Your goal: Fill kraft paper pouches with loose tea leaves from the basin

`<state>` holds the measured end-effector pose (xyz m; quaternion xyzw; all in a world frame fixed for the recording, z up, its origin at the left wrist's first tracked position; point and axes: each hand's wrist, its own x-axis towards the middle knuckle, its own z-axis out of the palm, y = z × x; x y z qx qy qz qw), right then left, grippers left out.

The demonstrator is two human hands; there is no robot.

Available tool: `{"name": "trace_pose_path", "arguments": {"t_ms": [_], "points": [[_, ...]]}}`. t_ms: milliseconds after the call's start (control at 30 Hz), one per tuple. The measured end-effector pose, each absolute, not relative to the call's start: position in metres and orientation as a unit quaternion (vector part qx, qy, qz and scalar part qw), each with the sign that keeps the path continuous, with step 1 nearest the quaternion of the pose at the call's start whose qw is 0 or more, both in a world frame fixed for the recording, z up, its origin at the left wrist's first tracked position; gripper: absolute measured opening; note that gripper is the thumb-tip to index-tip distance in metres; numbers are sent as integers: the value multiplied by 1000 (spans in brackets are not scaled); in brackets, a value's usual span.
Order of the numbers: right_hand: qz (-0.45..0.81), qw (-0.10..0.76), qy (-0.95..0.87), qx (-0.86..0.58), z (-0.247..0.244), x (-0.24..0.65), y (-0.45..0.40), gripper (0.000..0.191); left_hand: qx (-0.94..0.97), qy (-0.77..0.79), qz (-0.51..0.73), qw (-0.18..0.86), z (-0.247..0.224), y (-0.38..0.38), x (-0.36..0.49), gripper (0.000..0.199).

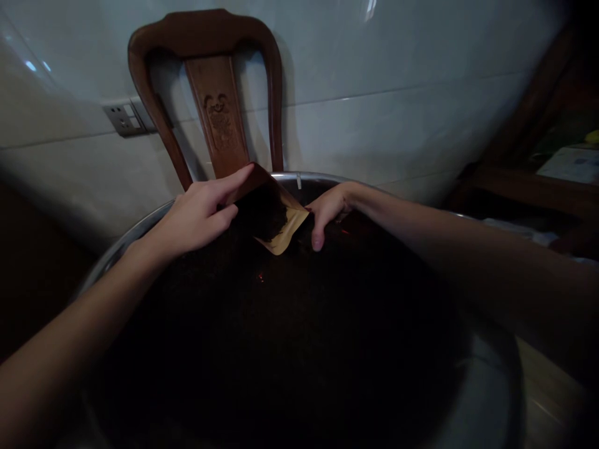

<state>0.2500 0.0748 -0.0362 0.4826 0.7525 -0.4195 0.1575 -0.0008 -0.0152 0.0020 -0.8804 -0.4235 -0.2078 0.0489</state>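
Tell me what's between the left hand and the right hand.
In the head view, a tan and brown paper-like piece lies between the left hand and the right hand, above the dark tabletop.

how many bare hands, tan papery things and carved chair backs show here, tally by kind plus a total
Bare hands: 2 (left hand, right hand)
Tan papery thing: 1
Carved chair back: 1
Total: 4
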Motion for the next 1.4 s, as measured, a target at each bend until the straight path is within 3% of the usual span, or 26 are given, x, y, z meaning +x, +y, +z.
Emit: {"name": "trace_pose_path", "arguments": {"t_ms": [100,300,433,667,767,967,1233,1400], "points": [[-512,131,714,459,-31,260,83,66,-879,-428,-205,51,3,-15,0,64],[-479,58,724,493,-19,273,84,73,-878,-423,-220,43,3,-14,-3,64],[-535,46,736,411,-15,284,85,81,-872,-435,-221,38,4,-13,-3,67],[-535,-44,736,413,-4,293,74,63,-870,-433,-230,44,2,-11,-4,66],[-616,-77,712,328,0,290,70,64,-874,-428,-225,46,1,-11,-4,66],[-697,-67,683,209,10,280,57,65,-877,-422,-223,56,-1,-10,-5,66],[-689,-77,705,146,17,254,36,63,-889,-403,-204,71,-5,-10,1,67],[-526,-82,817,223,11,227,33,53,-901,-381,-196,71,-6,-13,5,67]]}}
